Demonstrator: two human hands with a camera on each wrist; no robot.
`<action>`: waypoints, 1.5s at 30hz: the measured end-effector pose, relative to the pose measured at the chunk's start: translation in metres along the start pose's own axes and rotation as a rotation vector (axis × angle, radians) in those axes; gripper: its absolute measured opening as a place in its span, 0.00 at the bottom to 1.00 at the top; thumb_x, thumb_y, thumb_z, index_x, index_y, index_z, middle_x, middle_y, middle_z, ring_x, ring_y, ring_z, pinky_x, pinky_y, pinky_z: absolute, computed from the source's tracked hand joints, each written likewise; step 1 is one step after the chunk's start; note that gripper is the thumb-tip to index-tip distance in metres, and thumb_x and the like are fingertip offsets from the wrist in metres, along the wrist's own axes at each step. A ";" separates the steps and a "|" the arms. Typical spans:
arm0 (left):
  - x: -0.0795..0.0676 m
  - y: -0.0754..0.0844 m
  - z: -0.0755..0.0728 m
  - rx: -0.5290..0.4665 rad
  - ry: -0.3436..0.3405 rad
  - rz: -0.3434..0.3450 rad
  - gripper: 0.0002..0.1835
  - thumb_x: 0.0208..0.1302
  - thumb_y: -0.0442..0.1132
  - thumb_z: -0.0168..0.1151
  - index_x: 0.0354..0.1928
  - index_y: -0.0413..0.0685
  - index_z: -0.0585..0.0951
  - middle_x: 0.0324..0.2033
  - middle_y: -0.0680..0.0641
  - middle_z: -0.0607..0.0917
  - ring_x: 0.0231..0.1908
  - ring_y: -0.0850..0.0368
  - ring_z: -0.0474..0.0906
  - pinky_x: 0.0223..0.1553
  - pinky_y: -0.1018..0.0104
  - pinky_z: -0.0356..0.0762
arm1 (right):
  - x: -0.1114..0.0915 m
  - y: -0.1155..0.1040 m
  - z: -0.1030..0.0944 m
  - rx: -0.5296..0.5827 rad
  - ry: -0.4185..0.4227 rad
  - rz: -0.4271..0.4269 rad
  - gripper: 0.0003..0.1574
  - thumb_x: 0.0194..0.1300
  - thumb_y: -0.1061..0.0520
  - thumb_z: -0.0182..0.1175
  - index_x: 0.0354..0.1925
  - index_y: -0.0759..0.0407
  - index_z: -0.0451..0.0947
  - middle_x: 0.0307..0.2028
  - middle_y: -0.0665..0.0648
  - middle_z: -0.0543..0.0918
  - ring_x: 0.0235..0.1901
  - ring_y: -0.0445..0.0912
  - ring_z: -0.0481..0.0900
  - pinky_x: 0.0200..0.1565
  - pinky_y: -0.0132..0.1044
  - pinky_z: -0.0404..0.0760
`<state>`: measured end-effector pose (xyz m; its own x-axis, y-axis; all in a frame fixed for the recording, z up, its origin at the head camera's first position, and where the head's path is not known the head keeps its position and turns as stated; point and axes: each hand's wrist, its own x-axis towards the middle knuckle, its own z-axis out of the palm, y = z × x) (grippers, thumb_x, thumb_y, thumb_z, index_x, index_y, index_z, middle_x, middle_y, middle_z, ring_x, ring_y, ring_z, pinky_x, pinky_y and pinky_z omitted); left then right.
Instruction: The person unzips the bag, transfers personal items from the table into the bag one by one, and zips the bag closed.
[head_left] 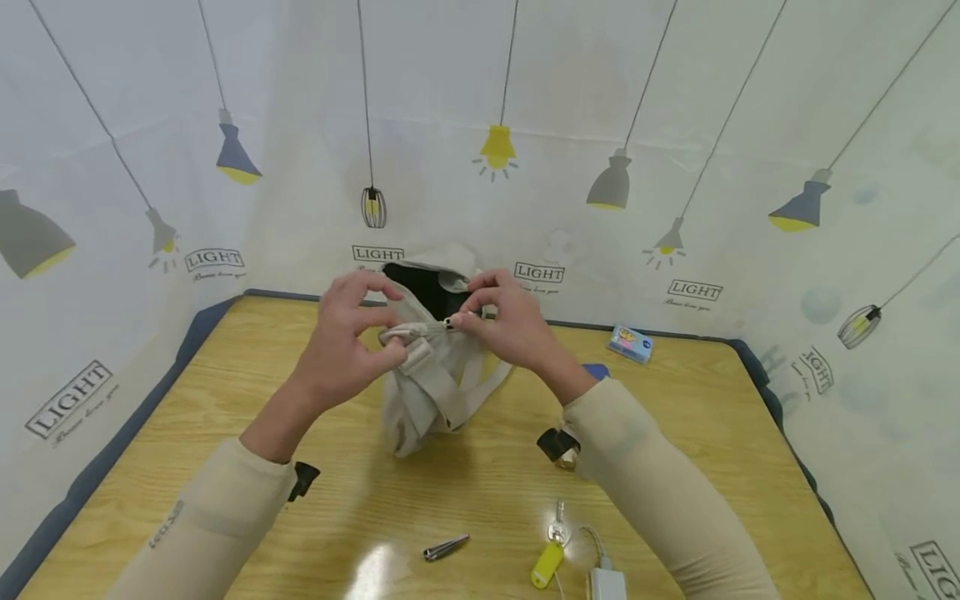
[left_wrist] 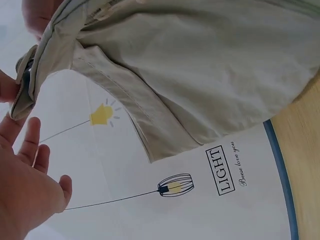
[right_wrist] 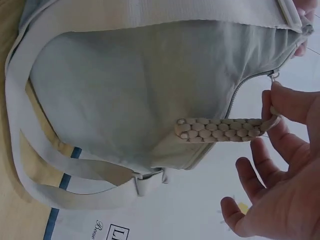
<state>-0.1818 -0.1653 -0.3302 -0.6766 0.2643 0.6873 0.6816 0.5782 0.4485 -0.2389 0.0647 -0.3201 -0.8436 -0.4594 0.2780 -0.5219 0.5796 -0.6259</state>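
Note:
A pale grey fabric bag [head_left: 420, 408] is held up over the table, its zipped mouth gaping on a dark inside. My left hand [head_left: 341, 333] pinches the bag's top edge at the near end of the zipper, beside a wide strap. In the left wrist view, thumb and index finger of the left hand [left_wrist: 35, 185] grip that corner, the other fingers loose. My right hand [right_wrist: 285, 170] pinches the small zipper pull [right_wrist: 274, 76] between thumb and index finger. A braided tab [right_wrist: 220, 130] on the bag reaches to those fingers.
On the wooden table [head_left: 315, 508] lie a nail clipper [head_left: 446, 547], a key with a yellow tag [head_left: 547, 564] and a white plug-like block [head_left: 606, 583] with a cable. A small blue box [head_left: 631, 343] lies at the back right. Printed sheeting [head_left: 570, 75] surrounds the table.

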 end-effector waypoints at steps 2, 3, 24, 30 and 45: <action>0.001 0.000 -0.003 -0.025 0.033 0.019 0.06 0.48 0.33 0.59 0.20 0.47 0.82 0.45 0.45 0.78 0.58 0.45 0.66 0.63 0.41 0.53 | 0.002 0.001 -0.003 -0.057 0.013 0.006 0.13 0.66 0.50 0.62 0.35 0.58 0.84 0.57 0.59 0.74 0.56 0.55 0.72 0.54 0.52 0.72; 0.001 0.001 -0.005 -0.031 0.045 0.025 0.05 0.48 0.32 0.59 0.20 0.47 0.82 0.45 0.45 0.78 0.59 0.44 0.66 0.63 0.41 0.53 | 0.003 0.003 -0.004 -0.090 0.031 0.011 0.13 0.66 0.50 0.62 0.35 0.58 0.84 0.56 0.59 0.74 0.56 0.55 0.73 0.55 0.53 0.71; -0.008 -0.025 -0.032 0.270 0.246 -0.197 0.10 0.48 0.36 0.56 0.25 0.38 0.85 0.44 0.39 0.78 0.55 0.38 0.68 0.60 0.36 0.56 | 0.005 0.038 -0.016 -0.223 0.188 0.089 0.14 0.65 0.48 0.63 0.33 0.58 0.85 0.57 0.59 0.73 0.59 0.56 0.69 0.64 0.63 0.56; -0.009 -0.021 -0.025 0.401 0.196 -0.258 0.13 0.52 0.36 0.52 0.34 0.41 0.85 0.50 0.40 0.77 0.62 0.39 0.64 0.62 0.35 0.54 | 0.007 0.034 -0.010 -0.219 0.239 0.024 0.12 0.62 0.50 0.66 0.30 0.56 0.86 0.54 0.58 0.75 0.56 0.55 0.72 0.64 0.62 0.57; 0.029 0.019 -0.010 0.611 -0.244 -0.200 0.10 0.61 0.48 0.64 0.41 0.55 0.88 0.59 0.47 0.76 0.72 0.44 0.52 0.66 0.40 0.50 | 0.010 0.032 -0.005 -0.205 0.227 0.070 0.12 0.61 0.49 0.66 0.31 0.55 0.87 0.54 0.56 0.76 0.56 0.53 0.73 0.65 0.60 0.58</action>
<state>-0.1857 -0.1543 -0.2959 -0.8652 0.2317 0.4446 0.3058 0.9466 0.1018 -0.2641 0.0819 -0.3341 -0.8729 -0.2654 0.4093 -0.4570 0.7385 -0.4957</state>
